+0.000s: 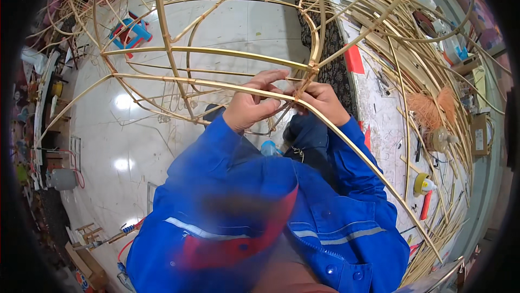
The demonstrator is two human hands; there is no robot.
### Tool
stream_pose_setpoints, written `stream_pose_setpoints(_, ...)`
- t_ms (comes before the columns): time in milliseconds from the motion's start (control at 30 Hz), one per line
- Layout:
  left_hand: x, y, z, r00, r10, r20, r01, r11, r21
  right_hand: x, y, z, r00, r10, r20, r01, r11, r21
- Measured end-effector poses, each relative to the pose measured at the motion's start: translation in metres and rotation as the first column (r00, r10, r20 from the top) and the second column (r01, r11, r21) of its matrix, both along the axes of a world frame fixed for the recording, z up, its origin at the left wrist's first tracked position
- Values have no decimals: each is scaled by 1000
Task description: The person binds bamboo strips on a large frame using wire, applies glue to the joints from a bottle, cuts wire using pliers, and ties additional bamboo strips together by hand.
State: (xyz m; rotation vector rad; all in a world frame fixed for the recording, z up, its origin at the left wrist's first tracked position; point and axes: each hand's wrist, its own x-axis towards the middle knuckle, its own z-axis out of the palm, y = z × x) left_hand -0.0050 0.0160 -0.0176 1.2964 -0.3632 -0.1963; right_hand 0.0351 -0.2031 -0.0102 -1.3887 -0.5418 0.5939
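A long, pale bamboo strip [374, 165] curves across in front of me and meets other strips of a bamboo frame [227, 52] at a bound joint [298, 96]. Around this joint my right hand [325, 103] is closed, its thumb and fingers pinching the strip from the right. Just left of the joint is my left hand [246, 106], with thumb and forefinger stretched out and apart. The long strip passes between its fingers, some of which are partly hidden. Any thin tie at the joint is too small to make out.
Many loose bamboo strips [428, 130] cover a white table on the right, with a bundle of orange fibre [430, 108] and a yellow-and-white tape roll [421, 183]. A blue stool [130, 34] stands far left on the tiled floor. A grey gas cylinder [62, 179] is at the left.
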Motion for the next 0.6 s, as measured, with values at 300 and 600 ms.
stream_pose_setpoints(300,6,-18,1,992,33,120,-30,999,-31,-8,-8,-38,970,-200,-138,205,978,22)
stream_pose_setpoints(600,15,-30,7,998,-19,55,21,999,-27,-109,-14,3,803,-567,183,588,805,-85)
